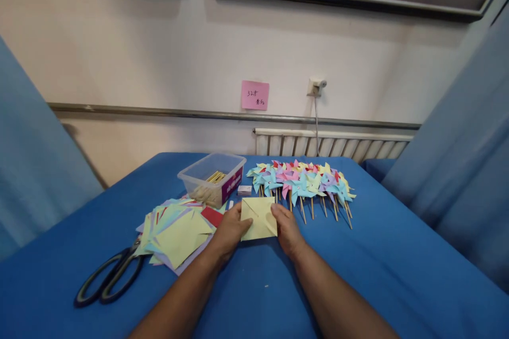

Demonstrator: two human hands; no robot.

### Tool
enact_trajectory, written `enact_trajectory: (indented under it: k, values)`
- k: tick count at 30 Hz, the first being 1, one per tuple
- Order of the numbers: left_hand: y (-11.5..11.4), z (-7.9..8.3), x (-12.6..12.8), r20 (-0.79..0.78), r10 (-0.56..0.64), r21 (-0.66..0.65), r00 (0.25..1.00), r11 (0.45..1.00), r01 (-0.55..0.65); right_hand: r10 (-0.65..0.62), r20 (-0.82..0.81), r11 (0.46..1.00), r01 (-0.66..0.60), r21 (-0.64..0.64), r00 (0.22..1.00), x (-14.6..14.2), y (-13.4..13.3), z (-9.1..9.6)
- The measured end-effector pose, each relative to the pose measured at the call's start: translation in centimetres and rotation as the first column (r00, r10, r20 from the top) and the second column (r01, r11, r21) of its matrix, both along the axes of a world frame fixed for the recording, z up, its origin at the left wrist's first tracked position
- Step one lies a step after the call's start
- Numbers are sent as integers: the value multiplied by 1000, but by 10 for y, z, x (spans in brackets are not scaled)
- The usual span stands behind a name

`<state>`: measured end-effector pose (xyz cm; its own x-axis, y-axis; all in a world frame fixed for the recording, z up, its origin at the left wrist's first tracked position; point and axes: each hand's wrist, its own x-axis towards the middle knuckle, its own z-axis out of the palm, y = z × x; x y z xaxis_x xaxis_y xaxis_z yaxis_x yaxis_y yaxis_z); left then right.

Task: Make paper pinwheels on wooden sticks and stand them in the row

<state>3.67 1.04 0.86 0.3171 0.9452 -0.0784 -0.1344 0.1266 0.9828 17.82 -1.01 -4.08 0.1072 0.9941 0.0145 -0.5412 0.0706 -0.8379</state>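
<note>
A square of pale yellow paper [262,221] is held up over the middle of the table, with a slit or crease running in from its upper left corner. My left hand [230,226] grips its left edge, thumb lying on the face. On the right edge, my right hand [287,226] pinches the sheet between thumb and fingers. Left of my left hand lies a loose pile of coloured paper squares [181,235], yellow, blue, purple and red. Scissors [113,275] rest with their blades hidden under that pile.
A clear plastic box [210,175] with wooden sticks [216,177] stands behind the pile, a small box [244,190] beside it. Several paper pinwheels [302,180] on sticks lie at the back right of the blue-covered table [358,275]. A radiator [330,144] is behind.
</note>
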Motion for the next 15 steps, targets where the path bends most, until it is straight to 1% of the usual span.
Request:
enact_trajectory:
  k: [2,4,6,9,12,15]
  values:
    - [3,-7,2,-15,-63,1,998,998,63,-29,13,999,29,-32,1000,3,5,-6]
    - [4,-12,-1,17,-89,-16,996,996,89,-50,16,997,50,-54,999,3,10,-11]
    - [3,-16,-4,71,-109,-57,991,992,114,-72,-1,995,72,-63,997,3,13,-14]
    - [-1,-23,-5,107,-129,-136,986,980,143,-150,-69,986,144,-80,986,1,13,-12]
    - [-5,-30,-1,87,-126,-182,988,973,140,-217,-101,973,207,-98,971,-1,10,-8]
    - [-6,-33,3,74,-75,-188,994,978,88,-220,-76,972,212,-99,973,-3,6,-5]
